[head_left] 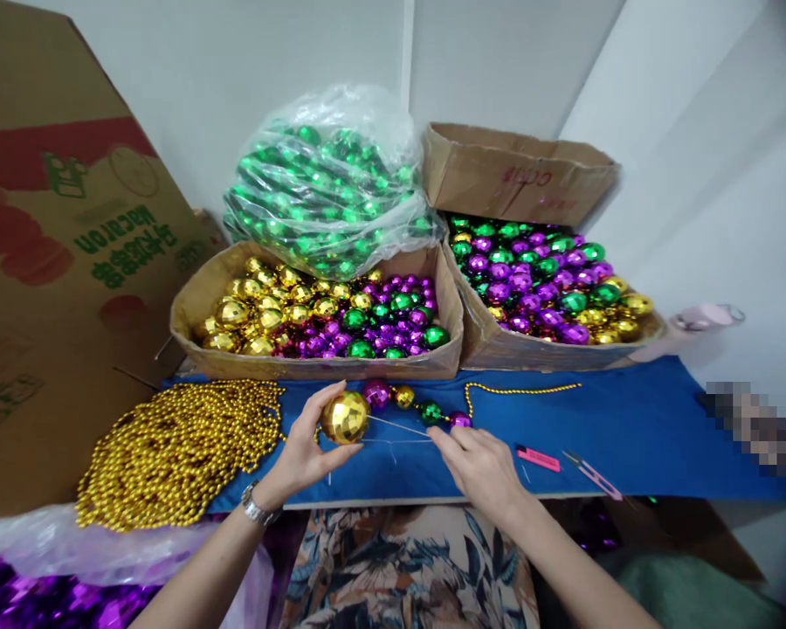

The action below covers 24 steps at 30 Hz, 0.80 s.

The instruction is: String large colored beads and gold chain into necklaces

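Note:
My left hand [303,450], with a watch on the wrist, grips a large faceted gold ball [344,418] between thumb and fingers. Two strands of thin white thread [399,425] run from the ball to my right hand [481,467], whose fingers are closed on them. Just behind, a purple ball [376,394], a small gold ball [404,397], a green ball [430,412] and another purple ball [459,420] lie in a row on the blue cloth. A thin gold bead chain [524,390] stretches off to the right from this row.
Gold bead chains [183,454] are heaped at the left. Behind stand a cardboard tray [314,365] and a cardboard box [563,354] of coloured balls, plus a plastic bag [327,192] of green ones. A pink cutter [538,459] and thread snips [593,476] lie right of my hand.

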Each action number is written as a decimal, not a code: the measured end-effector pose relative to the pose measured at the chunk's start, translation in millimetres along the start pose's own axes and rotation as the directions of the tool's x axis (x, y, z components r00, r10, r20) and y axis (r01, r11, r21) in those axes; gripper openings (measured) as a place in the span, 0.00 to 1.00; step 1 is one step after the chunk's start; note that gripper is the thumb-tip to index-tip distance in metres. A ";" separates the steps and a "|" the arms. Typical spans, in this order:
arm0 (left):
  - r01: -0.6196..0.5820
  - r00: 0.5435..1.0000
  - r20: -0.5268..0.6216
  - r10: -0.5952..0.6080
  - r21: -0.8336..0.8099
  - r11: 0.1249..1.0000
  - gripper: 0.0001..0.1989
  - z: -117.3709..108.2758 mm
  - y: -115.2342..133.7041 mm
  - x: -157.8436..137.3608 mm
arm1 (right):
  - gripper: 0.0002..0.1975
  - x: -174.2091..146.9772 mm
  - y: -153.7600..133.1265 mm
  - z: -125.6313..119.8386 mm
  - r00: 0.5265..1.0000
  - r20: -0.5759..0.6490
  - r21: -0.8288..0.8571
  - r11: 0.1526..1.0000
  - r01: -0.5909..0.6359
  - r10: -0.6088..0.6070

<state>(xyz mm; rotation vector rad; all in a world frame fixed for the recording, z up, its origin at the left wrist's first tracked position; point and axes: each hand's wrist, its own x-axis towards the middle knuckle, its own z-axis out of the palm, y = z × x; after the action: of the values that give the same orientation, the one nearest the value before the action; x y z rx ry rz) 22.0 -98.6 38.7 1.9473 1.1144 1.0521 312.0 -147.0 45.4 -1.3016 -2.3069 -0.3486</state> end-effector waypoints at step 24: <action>0.238 0.968 0.090 -0.234 -0.627 0.742 0.48 35.7 8.0 -10.2 | 0.15 -12.6 -22.0 33.3 0.990 0.119 0.239 0.966 -0.103 0.076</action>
<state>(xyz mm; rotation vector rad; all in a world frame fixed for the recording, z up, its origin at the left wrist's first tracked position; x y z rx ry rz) 52.9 -116.2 25.4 1.2281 0.8203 1.0973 289.8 -153.3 10.5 -1.3215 -2.2835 0.0385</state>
